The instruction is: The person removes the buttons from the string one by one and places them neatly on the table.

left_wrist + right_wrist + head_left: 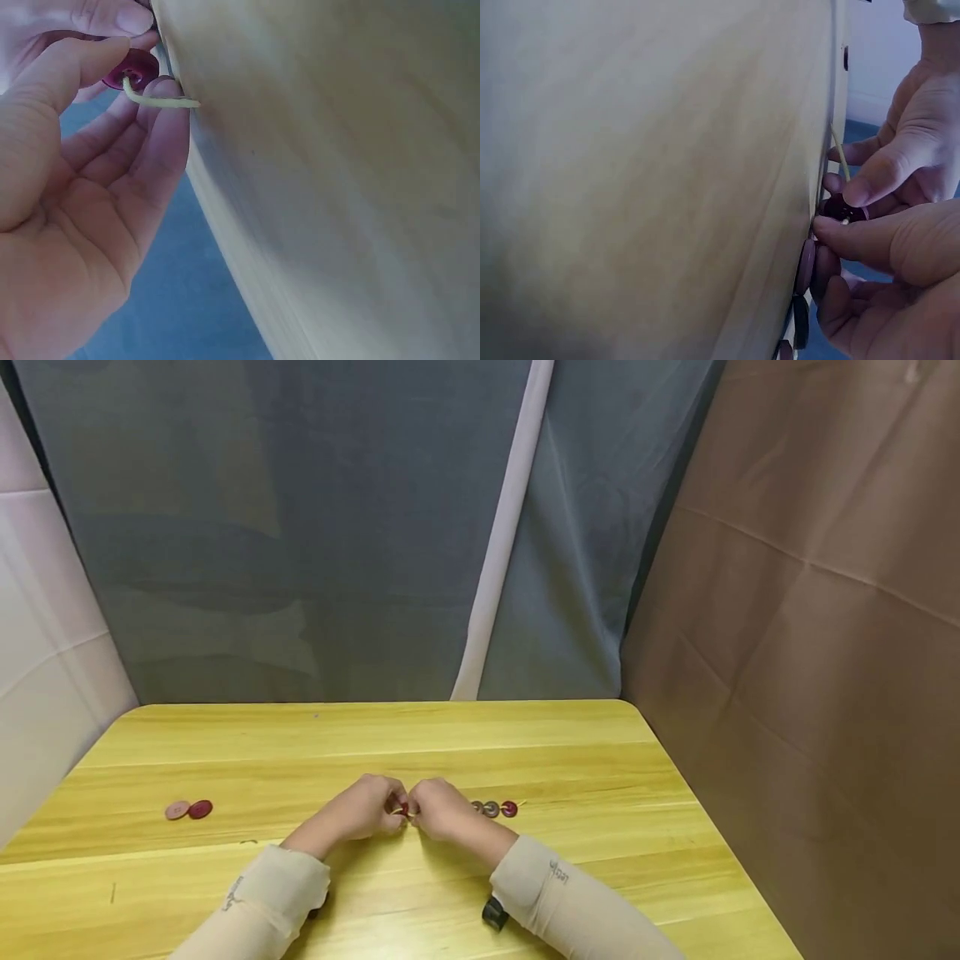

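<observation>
A dark red button [142, 66] is pinched by the thumb and fingers of my left hand [369, 806]. Out of its hole comes a pale yellow cord [161, 100], its free end lying across the left fingertips. Close against it, my right hand [442, 810] pinches the cord on the button's other side; the fingers partly hide that grip. Further along, past the right hand, several buttons sit in a row, among them a brown one [491, 809] and a dark red one [509, 809] with a bit of yellow cord beyond it. In the right wrist view a mauve button [805, 267] is below the right fingertips.
On the left of the wooden table [300, 743] lie a pink button [177, 810] and another dark red button [200, 809], touching. Grey curtains hang behind the table, with a brown cloth [810, 610] along the right. A black object [495, 913] is by the right sleeve.
</observation>
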{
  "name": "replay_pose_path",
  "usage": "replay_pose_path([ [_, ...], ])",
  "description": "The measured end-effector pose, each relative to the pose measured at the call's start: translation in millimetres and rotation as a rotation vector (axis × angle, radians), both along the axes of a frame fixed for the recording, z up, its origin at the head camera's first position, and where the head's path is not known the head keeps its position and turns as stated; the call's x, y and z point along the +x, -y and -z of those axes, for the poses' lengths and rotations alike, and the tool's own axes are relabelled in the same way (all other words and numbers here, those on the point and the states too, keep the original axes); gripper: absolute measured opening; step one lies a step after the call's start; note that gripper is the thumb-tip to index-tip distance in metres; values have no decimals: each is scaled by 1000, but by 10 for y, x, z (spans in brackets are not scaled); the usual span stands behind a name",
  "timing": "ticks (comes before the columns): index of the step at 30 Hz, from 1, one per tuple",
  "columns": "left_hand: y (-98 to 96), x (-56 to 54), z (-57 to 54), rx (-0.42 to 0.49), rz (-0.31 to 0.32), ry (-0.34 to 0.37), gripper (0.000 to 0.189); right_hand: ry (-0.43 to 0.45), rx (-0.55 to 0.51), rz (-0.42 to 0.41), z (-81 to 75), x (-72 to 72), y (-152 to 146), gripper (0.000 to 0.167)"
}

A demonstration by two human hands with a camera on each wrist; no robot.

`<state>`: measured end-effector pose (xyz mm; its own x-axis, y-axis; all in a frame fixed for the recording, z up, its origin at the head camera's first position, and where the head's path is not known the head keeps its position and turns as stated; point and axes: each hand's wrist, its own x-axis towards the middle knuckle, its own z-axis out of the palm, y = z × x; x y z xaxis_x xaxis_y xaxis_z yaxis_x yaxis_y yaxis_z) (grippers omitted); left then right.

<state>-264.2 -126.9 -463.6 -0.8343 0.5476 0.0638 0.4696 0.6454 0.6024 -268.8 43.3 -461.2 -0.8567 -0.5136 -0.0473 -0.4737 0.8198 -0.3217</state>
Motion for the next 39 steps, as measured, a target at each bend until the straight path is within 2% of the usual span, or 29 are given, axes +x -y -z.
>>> replay_pose_path([
  [3,8,6,7,9,-5,17,13,6,-26,16,6,-4,-8,16],
  [8,34,17,-10,24,-15,45,15,65,-78,50,-5,-20,-39,10],
  [13,74,33,-35,41,-9,58,15,137,-123,56,-34,-25,-65,12],
  [18,147,15,-12,62,8,66,15,239,-186,91,-45,-16,-82,13],
  [26,311,3,11,100,1,101,21,283,-218,119,-38,0,-62,15],
  [29,404,10,14,121,-13,122,20,288,-217,124,-39,11,-61,17],
  [35,705,43,-11,193,-46,214,20,297,-212,119,-54,14,-54,17],
  [39,989,56,-33,172,-90,175,20,298,-212,118,-69,-2,-42,16],
])
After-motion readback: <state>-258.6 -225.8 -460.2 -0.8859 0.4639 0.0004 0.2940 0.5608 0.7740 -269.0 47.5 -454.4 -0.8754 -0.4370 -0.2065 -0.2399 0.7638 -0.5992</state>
